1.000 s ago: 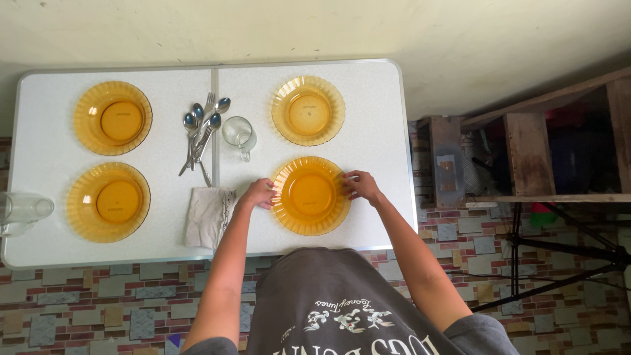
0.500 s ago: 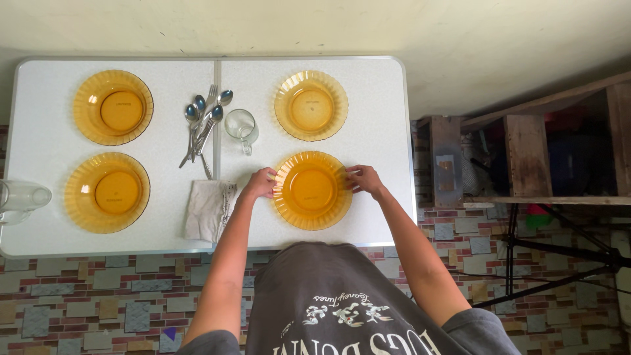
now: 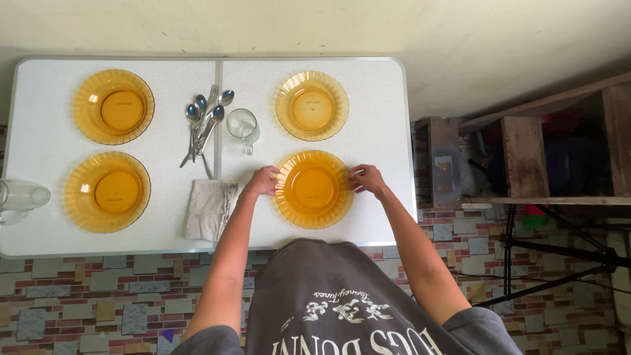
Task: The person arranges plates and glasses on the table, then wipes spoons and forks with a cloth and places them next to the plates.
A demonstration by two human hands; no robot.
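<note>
Over the last second the near right amber plate (image 3: 314, 189) has barely shifted on the white table (image 3: 381, 118), and the left hand (image 3: 263, 181) and right hand (image 3: 367, 178) still pinch its opposite rims, so it seems to be getting squared into place rather than lifted. All four plates look empty. The clear mug (image 3: 242, 126) beside the spoons and fork (image 3: 204, 121) looks empty too, though glare makes that uncertain; a folded cloth (image 3: 209, 209) lies near the left hand.
</note>
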